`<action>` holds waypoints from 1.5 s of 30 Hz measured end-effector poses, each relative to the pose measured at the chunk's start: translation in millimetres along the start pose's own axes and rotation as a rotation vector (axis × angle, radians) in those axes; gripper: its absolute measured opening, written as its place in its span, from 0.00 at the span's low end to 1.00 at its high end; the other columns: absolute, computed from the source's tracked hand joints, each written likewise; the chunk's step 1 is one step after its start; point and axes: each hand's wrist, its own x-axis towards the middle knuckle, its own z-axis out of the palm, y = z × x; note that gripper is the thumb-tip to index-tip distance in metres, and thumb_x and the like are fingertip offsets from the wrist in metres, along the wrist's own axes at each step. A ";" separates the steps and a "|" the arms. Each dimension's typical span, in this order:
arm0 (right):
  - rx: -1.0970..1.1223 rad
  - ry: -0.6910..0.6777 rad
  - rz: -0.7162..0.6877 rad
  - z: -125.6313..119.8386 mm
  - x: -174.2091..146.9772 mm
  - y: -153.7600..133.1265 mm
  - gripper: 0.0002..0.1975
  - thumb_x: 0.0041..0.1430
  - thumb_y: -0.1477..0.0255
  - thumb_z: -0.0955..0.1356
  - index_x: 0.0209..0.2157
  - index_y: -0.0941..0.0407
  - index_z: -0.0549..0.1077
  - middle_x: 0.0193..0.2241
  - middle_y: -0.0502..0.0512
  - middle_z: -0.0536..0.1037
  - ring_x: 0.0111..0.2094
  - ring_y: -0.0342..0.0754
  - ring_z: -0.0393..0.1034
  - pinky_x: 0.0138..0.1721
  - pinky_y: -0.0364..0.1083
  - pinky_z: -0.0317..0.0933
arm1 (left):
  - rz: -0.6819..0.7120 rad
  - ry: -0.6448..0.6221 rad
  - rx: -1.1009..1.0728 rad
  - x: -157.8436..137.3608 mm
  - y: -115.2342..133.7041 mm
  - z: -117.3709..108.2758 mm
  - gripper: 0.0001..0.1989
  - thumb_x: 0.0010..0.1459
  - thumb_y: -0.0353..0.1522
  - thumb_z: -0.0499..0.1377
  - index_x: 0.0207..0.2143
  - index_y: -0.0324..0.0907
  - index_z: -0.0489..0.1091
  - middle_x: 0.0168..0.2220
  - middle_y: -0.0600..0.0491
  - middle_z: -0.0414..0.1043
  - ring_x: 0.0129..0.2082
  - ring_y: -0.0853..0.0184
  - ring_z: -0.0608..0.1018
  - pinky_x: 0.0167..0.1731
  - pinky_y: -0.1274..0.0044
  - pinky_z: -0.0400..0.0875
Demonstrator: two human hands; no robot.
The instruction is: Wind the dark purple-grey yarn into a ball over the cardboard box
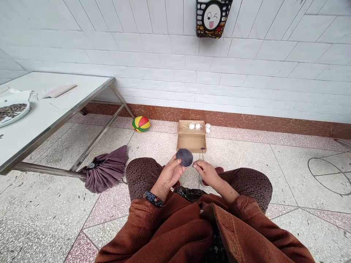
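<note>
A dark grey-purple ball of yarn (184,157) rests in my left hand (172,172), with the thumb on its near side and the fingers curled around it. Just right of the ball, my right hand (207,172) pinches the yarn strand between thumb and fingertips. Part of the strand runs up toward an open cardboard box (191,142) on the floor beyond my knees. Inside the box's lid side sit two small white balls of yarn (195,126). More white balls (207,128) lie on the floor against the box's right edge.
At left stands a metal-framed table (68,106) with a plate (16,109) on it. A purple cloth bag (106,170) hangs by its leg. A colourful ball (141,124) lies near the wall. A black basket (213,18) hangs above; a wire ring stand (330,174) is at right.
</note>
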 end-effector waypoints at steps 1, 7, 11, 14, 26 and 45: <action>-0.014 -0.023 -0.003 -0.2 -1.6 -0.4 0.13 0.72 0.66 0.61 0.36 0.54 0.73 0.33 0.55 0.77 0.37 0.49 0.72 0.42 0.47 0.66 | 0.016 0.028 0.012 1.6 -0.3 -1.4 0.24 0.51 0.32 0.68 0.52 0.44 0.72 0.47 0.49 0.78 0.47 0.61 0.79 0.49 0.71 0.72; -0.038 -0.131 -0.133 -16.6 -4.8 -21.9 0.14 0.73 0.66 0.60 0.38 0.54 0.74 0.34 0.56 0.77 0.38 0.49 0.73 0.42 0.48 0.66 | 0.079 0.197 0.232 7.2 -6.4 -13.1 0.24 0.48 0.32 0.69 0.49 0.41 0.73 0.44 0.51 0.77 0.42 0.66 0.77 0.47 0.73 0.70; -0.017 -0.100 -0.199 -35.5 4.2 -45.6 0.13 0.73 0.66 0.61 0.38 0.54 0.74 0.32 0.55 0.77 0.36 0.48 0.72 0.40 0.46 0.66 | 0.146 0.203 0.573 5.6 -9.4 -17.3 0.25 0.50 0.34 0.68 0.52 0.41 0.72 0.47 0.49 0.76 0.47 0.62 0.76 0.54 0.69 0.66; -0.070 -0.073 -0.238 -46.8 17.6 -53.9 0.13 0.72 0.65 0.62 0.38 0.54 0.75 0.31 0.55 0.77 0.35 0.48 0.72 0.39 0.46 0.66 | 0.161 0.113 0.796 3.3 -10.3 -16.1 0.28 0.50 0.34 0.67 0.54 0.41 0.71 0.53 0.46 0.74 0.54 0.57 0.73 0.60 0.64 0.61; 0.001 0.109 -0.083 -30.9 28.0 -4.3 0.13 0.70 0.64 0.64 0.33 0.54 0.75 0.29 0.54 0.77 0.32 0.48 0.71 0.36 0.46 0.64 | -0.050 -0.304 0.314 -20.2 -3.2 7.1 0.35 0.51 0.34 0.67 0.63 0.44 0.66 0.61 0.45 0.68 0.59 0.53 0.70 0.59 0.65 0.61; 0.009 -0.079 -0.198 -40.9 15.5 -50.2 0.09 0.70 0.68 0.64 0.37 0.53 0.74 0.31 0.54 0.77 0.34 0.48 0.72 0.39 0.46 0.66 | 0.223 0.175 0.727 18.6 0.3 -4.2 0.25 0.48 0.33 0.68 0.51 0.41 0.71 0.49 0.48 0.74 0.50 0.60 0.74 0.57 0.68 0.63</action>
